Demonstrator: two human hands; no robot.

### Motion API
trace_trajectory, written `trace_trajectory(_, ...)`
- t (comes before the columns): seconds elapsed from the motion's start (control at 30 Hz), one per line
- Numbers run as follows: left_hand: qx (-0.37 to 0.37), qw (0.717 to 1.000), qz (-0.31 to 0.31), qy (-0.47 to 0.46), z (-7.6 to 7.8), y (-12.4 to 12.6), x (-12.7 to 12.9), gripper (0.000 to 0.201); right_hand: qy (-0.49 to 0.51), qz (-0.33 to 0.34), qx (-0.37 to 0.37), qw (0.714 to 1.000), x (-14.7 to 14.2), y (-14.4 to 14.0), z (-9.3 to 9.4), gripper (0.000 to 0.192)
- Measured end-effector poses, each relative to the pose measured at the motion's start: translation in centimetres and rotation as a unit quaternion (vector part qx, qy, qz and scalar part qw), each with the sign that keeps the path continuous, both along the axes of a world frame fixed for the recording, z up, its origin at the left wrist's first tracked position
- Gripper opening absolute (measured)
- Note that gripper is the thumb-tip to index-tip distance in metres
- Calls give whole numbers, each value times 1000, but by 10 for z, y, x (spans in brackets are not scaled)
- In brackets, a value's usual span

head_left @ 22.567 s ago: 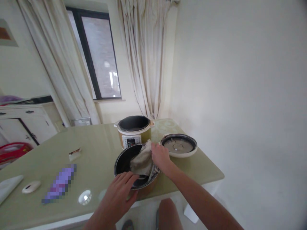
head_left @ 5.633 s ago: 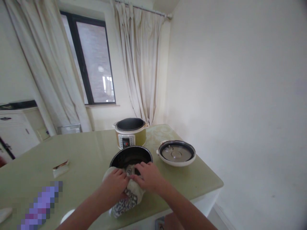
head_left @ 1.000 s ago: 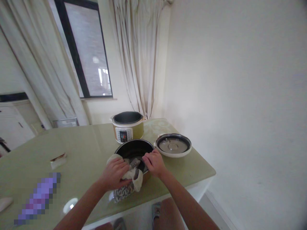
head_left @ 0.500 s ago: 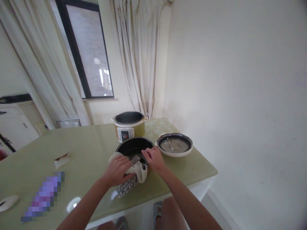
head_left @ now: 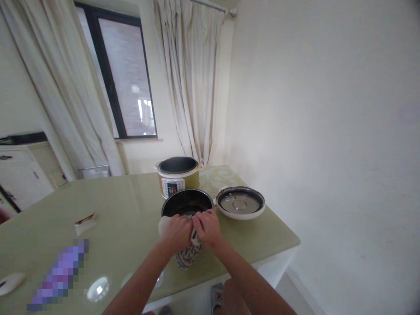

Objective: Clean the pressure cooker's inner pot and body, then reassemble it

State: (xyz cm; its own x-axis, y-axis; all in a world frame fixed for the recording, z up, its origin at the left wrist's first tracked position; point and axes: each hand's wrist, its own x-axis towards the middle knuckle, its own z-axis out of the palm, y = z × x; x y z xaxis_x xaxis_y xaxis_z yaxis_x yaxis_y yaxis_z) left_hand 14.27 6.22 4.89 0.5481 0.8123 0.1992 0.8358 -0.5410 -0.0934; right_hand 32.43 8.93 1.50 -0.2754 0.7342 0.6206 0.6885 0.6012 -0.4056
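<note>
Both hands have drawn together since a moment ago, left hand (head_left: 177, 232) and right hand (head_left: 207, 227) bunching the cloth (head_left: 187, 253) in closed fingers at the pot's (head_left: 187, 202) six-o'clock rim, mid-wipe.

I see a round black metal inner pot (head_left: 187, 202) standing upright on the table, mouth open, its dark inside showing, just beyond both my hands. Its near rim is covered by a crumpled cream cloth with a dark patterned side (head_left: 187, 253), which is bunched under my left hand (head_left: 177, 232) and right hand (head_left: 207, 228). The cloth's patterned end hangs down below my knuckles, over the pot's near wall.
</note>
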Motion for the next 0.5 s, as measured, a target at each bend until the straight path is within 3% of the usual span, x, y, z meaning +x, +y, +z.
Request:
trace_trajectory(0.1, -2, 1000, -16, -6, 2, -1, 11, 22, 10, 39, -5, 999, 4, -1, 1, 40)
trace_trajectory(0.2, 48, 994, -93, -27, -3, 4, -19, 40, 6, 67, -40, 997, 23, 12, 9, 42)
trace_trajectory(0.3, 113, 983, -140, -48, -11, 12, -46, 44, 15, 32, -48, 998, 20, 15, 9, 48)
trace_trajectory(0.43, 107, 992, -62, -16, -16, 14, -33, 22, 18, -23, -9, 1000, -16, -2, -2, 40)
trace_trajectory(0.5, 77, 996, -40, -3, -16, 13, -27, 16, 8, -6, -5, 1000, -20, -6, -2, 31)
